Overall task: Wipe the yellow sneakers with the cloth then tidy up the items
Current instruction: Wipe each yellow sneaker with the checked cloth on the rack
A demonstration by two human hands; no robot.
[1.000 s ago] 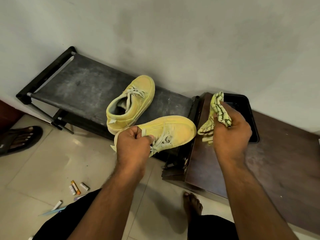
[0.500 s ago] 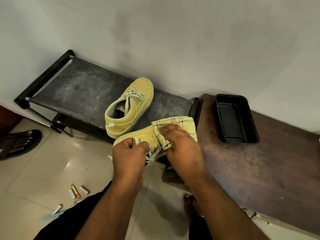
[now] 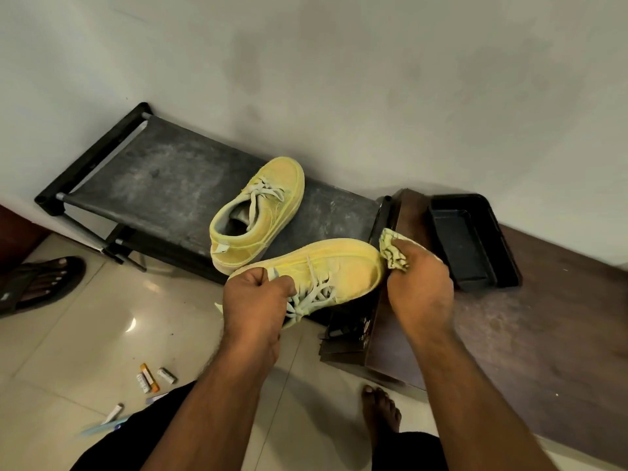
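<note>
From the head view, the left hand [image 3: 256,300] grips the near sneaker [image 3: 326,270] by its laced end, held up in front of the rack [image 3: 163,178]. The right hand [image 3: 419,287] clutches the bunched cloth [image 3: 390,249] against its toe. The other sneaker [image 3: 258,212] sits on the rack, beside a black tray [image 3: 469,239].

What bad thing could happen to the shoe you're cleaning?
The left hand holds the sneaker only at its heel end, out past the rack edge, so a hard push from the cloth could make it fall. Its loose laces might also snag.
</note>
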